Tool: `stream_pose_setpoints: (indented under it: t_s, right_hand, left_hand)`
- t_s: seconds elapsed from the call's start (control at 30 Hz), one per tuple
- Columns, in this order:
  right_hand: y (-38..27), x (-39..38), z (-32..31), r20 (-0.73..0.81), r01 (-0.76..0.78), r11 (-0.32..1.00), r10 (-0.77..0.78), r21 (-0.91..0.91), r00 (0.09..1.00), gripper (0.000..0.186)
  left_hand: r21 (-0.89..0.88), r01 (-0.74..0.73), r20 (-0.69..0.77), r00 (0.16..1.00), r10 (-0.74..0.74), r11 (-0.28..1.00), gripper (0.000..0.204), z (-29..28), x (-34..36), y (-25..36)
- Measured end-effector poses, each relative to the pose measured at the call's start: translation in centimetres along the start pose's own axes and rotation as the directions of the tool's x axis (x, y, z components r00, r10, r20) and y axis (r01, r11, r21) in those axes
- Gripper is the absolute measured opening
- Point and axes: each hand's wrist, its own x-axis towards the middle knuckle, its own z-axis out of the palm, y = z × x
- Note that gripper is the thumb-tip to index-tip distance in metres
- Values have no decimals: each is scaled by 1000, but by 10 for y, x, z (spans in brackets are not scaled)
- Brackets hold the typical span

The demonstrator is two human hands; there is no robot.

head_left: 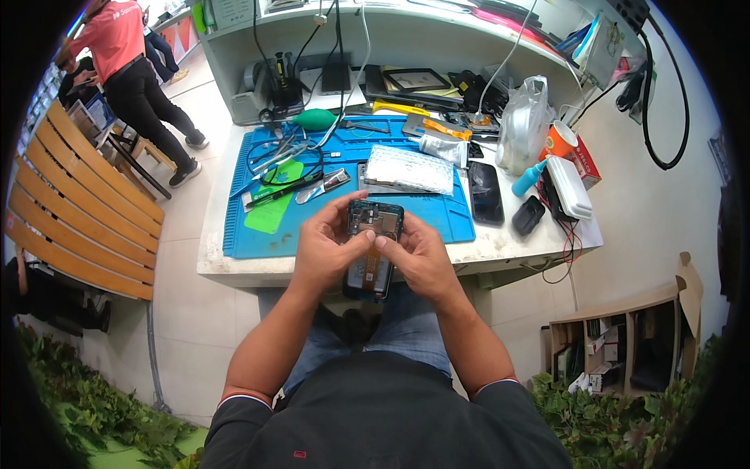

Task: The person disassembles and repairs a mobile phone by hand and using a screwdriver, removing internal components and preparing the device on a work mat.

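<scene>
My left hand (326, 242) and my right hand (420, 258) hold an opened phone (373, 273) upright at the desk's front edge, its inner board, battery and orange ribbon cable showing. Both thumbs press on it near the middle. Beyond it, on a blue repair mat (437, 220), lie a bubble-wrap sleeve (408, 168), a green card (264, 220), dark pen-like tools (281, 189), a metal blade tool (320, 186), cables and a white tube (437, 148).
A black phone (486, 194), small black case (528, 215), blue bottle (529, 177) and plastic bag (517, 129) crowd the right side. A shelf (234, 23) stands behind. People (133, 86) are beside a slatted bench (78, 203) at left; a wooden cubby (625, 344) sits lower right.
</scene>
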Motion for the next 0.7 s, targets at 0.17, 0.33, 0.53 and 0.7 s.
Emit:
stream_pose_setpoints:
  t_s: [0.17,0.33,0.53,0.7]
  right_hand:
    - [0,0,-1,14,11,1000,-12,19,1000,37]
    - [-2,-1,-4,13,-1,1000,2,-11,1000,37]
    - [-1,0,-5,-7,-7,1000,7,10,1000,37]
    - [-1,1,-6,-33,-30,999,30,-21,999,33]
  left_hand:
    - [-6,20,-24,999,-20,1000,67,5,1,1]
    - [-43,45,-34,998,-46,998,68,8,0,0]
    - [-41,30,-46,998,-32,999,66,12,0,-1]
    - [-12,27,-47,999,-27,1000,65,13,-1,0]
